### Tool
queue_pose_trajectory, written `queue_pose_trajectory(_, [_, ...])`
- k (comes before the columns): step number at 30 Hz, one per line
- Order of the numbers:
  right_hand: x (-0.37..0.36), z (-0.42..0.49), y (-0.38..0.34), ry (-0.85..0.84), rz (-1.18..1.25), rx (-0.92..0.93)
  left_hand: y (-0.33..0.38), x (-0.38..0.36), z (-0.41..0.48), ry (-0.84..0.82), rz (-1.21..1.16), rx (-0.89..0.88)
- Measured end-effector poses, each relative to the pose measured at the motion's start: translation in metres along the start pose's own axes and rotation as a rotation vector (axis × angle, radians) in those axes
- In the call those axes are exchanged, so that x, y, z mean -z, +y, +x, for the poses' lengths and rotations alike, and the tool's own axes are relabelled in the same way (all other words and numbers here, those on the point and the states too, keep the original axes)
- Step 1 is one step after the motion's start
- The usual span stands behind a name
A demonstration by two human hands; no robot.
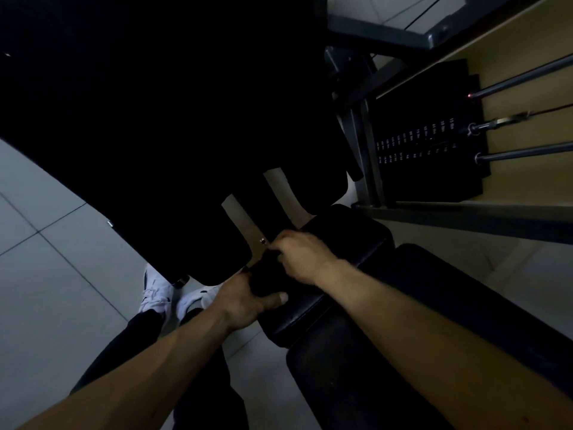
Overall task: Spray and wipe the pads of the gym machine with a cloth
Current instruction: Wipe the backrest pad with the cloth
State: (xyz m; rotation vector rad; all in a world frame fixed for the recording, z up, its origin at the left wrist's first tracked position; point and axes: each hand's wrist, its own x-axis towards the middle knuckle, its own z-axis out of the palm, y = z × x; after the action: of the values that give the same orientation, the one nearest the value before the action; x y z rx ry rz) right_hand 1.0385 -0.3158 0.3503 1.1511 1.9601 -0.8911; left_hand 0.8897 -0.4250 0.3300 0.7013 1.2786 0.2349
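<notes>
Pale floor tiles [46, 274] surround a dim gym machine, whose black pad [350, 243] sits near the weight stack [428, 141]. On the pad's near end lies what looks like a dark cloth [263, 282], probably soft and light, best bunched at its edges. The left hand [245, 302] grips it, thumb across. The right hand [302, 259] curls over its far side; whether it pinches cannot be told.

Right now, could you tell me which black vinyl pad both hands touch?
The small middle black vinyl pad, under the left hand and right hand; the longer black pad lies lower right.
</notes>
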Motion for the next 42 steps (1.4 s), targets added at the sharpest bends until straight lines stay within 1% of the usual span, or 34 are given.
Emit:
queue_pose_trajectory(3, [0.018,0.007,0.034,0.074,-0.1,-0.181,0.0,0.002,-0.002,-0.001,-0.015,0.036])
queue_pose_trajectory(5, [0.021,0.008,0.036,0.085,-0.139,-0.249,0.002,0.003,-0.002,0.0,-0.011,0.039])
queue_pose_trajectory(8, [0.009,0.014,0.005,0.0,-0.06,-0.198,0.003,0.002,-0.004,0.023,0.011,0.03])
queue_pose_trajectory(11, [-0.011,0.015,-0.024,-0.139,0.063,-0.035,-0.001,-0.001,-0.004,0.037,0.033,0.004])
queue_pose_trajectory(12, [-0.012,0.014,-0.023,-0.156,0.087,-0.003,-0.001,-0.002,-0.005,0.032,0.049,-0.013])
queue_pose_trajectory(14, [0.0,0.006,-0.007,-0.117,0.132,-0.027,-0.007,-0.001,-0.008,-0.026,0.045,-0.006])
queue_pose_trajectory(18, [0.033,-0.013,0.059,0.055,0.022,-0.3,-0.019,0.01,-0.009,-0.151,-0.036,0.098])
queue_pose_trajectory(20, [0.035,-0.023,0.058,0.134,-0.016,-0.348,-0.017,0.013,-0.01,-0.194,-0.082,0.141])
queue_pose_trajectory(22, [0.021,-0.032,0.031,0.121,0.028,-0.28,-0.013,0.01,-0.012,-0.224,-0.084,0.155])
queue_pose_trajectory(25, [-0.007,-0.057,-0.015,0.035,0.111,-0.012,-0.009,0.01,-0.014,-0.189,0.024,0.1])
queue_pose_trajectory(27, [-0.008,-0.074,-0.013,0.019,0.1,0.106,-0.004,0.011,-0.016,-0.173,0.127,0.047])
queue_pose_trajectory(28, [-0.001,-0.078,0.0,0.034,0.076,0.102,0.0,0.011,-0.019,-0.164,0.188,0.02])
queue_pose_trajectory(29, [0.01,-0.081,0.016,0.057,0.059,0.056,0.003,0.008,-0.019,-0.157,0.249,0.002])
queue_pose_trajectory(31, [0.037,-0.089,0.06,0.126,0.042,-0.131,0.006,0.005,-0.021,-0.147,0.322,-0.032])
queue_pose_trajectory(33, [0.057,-0.099,0.093,0.243,0.059,-0.301,0.005,0.005,-0.019,-0.158,0.349,-0.037])
queue_pose_trajectory(34, [0.059,-0.103,0.095,0.288,0.068,-0.343,0.004,0.005,-0.019,-0.171,0.36,-0.028])
queue_pose_trajectory(35, [0.056,-0.105,0.085,0.31,0.069,-0.347,0.003,0.006,-0.017,-0.183,0.37,-0.021])
queue_pose_trajectory(37, [0.037,-0.108,0.047,0.26,0.072,-0.226,0.004,0.006,-0.015,-0.193,0.381,-0.022])
queue_pose_trajectory(40, [0.004,-0.118,-0.007,0.099,0.089,0.075,0.005,0.008,-0.013,-0.194,0.404,-0.022])
queue_pose_trajectory(41, [0.002,-0.122,-0.011,0.068,0.091,0.15,0.004,0.009,-0.012,-0.2,0.413,-0.021])
queue_pose_trajectory(42, [0.008,-0.128,-0.007,0.056,0.091,0.189,0.004,0.009,-0.012,-0.209,0.424,-0.016])
